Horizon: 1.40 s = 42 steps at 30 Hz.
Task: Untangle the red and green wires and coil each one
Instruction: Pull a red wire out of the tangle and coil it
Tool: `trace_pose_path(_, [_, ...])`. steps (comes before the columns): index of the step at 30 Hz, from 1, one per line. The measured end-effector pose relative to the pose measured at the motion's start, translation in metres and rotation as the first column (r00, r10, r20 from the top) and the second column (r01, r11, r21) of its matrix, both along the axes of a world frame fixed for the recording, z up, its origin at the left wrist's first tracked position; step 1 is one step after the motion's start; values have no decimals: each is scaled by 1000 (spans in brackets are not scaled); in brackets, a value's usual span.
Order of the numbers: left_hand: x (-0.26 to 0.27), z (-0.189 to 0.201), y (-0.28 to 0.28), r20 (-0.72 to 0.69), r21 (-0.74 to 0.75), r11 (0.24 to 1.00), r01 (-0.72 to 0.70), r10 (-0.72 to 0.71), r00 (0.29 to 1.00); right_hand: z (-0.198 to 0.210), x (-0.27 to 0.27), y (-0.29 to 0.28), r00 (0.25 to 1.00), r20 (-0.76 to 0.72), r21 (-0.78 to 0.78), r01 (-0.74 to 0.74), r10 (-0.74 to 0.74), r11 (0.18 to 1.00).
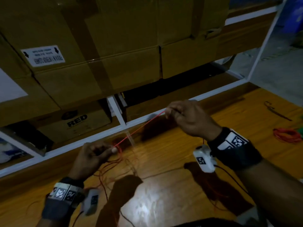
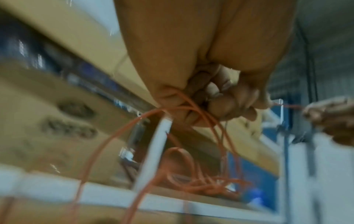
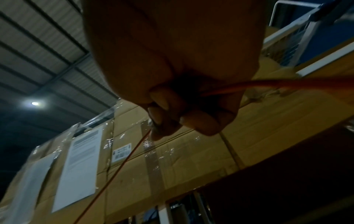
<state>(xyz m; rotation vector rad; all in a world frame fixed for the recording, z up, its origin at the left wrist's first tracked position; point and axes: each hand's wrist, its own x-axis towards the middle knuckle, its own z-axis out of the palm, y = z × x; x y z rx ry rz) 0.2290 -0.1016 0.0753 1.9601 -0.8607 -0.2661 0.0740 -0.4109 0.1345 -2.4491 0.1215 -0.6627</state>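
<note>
Stacked cardboard boxes [image 1: 101,51] fill the white-framed shelving [image 1: 121,115] behind the wooden bench [image 1: 180,161], and the lighting is dim.

We hold the red wire [image 1: 139,127] taut between both hands above the bench. Our left hand [image 1: 93,155] pinches the wire between thumb and curled fingers at the lower end of the taut run; the left wrist view confirms this, with the fingers [image 2: 224,109] closed and several red strands passing through and under the palm. Our right hand [image 1: 188,118] sits higher and further back, with its grip narrow and closed on the same wire; in the right wrist view the fingers [image 3: 199,121] curl around the strand, which leaves the hand on both sides.

Below the left hand, loose loops of red wire [image 2: 191,174] hang down and lie tangled on the bench surface. We cannot pick out the green wire within this tangle.

At the right edge of the bench, well apart from both hands, a coiled red bundle [image 1: 287,135] lies flat, with a green patch [image 1: 300,128] just beside it at the frame edge. A dark hooked object [image 1: 275,110] lies further back on the bench. Both wrists carry marker-printed bands [image 1: 232,141].
</note>
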Motion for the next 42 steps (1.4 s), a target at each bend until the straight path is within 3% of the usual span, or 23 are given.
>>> trace_pose_path(4, [14,-9,3,56,99,989,-114,109,992,-6,0,-23,988,55,65,141,-145,988])
trace_pose_path(6, [13,-11,-5,69,117,982,-149,142,987,-12,1,-24,955,-122,-53,266,-270,963])
trace_pose_path(8, [3,-13,-20,121,115,988,-104,90,989,-18,1,-9,885,-310,-236,281,-346,930])
trace_pose_path(11, [-22,-13,-51,219,157,988,10,-45,975,-19,7,37,917,-344,-268,109,-201,957])
trace_pose_path(13, [-28,-15,-64,235,131,991,33,-63,970,-33,15,62,928,-365,-283,-32,-77,959])
trace_pose_path(16, [-30,-16,-66,271,101,992,74,-99,958,-57,24,74,930,-360,-154,-136,72,979])
trace_pose_path(19, [-35,-18,-57,195,105,986,129,-148,970,-52,22,63,940,-333,-166,-137,75,977])
trace_pose_path(21, [-35,-24,-53,178,127,988,94,-115,977,-37,16,54,953,-292,-222,-146,77,964])
trace_pose_path(25, [-22,-40,-44,199,165,986,20,-53,979,3,2,29,999,-49,-147,-22,15,989])
trace_pose_path(29, [-17,-59,-26,51,137,989,-64,58,997,32,-17,-14,977,172,-64,140,-127,988])
trace_pose_path(33, [-14,-53,-23,48,91,986,-142,138,989,8,-21,-22,982,88,-51,174,-169,983])
trace_pose_path(36, [-23,-30,-36,84,-58,992,-116,121,989,-15,-17,-8,994,8,-9,105,-105,994])
trace_pose_path(39, [-35,-6,-55,69,-180,984,-7,20,997,-27,-9,11,1000,-4,5,7,-7,1000])
trace_pose_path(42, [-50,2,-71,-35,-66,986,154,-156,987,-29,4,22,996,-46,-41,-77,75,996])
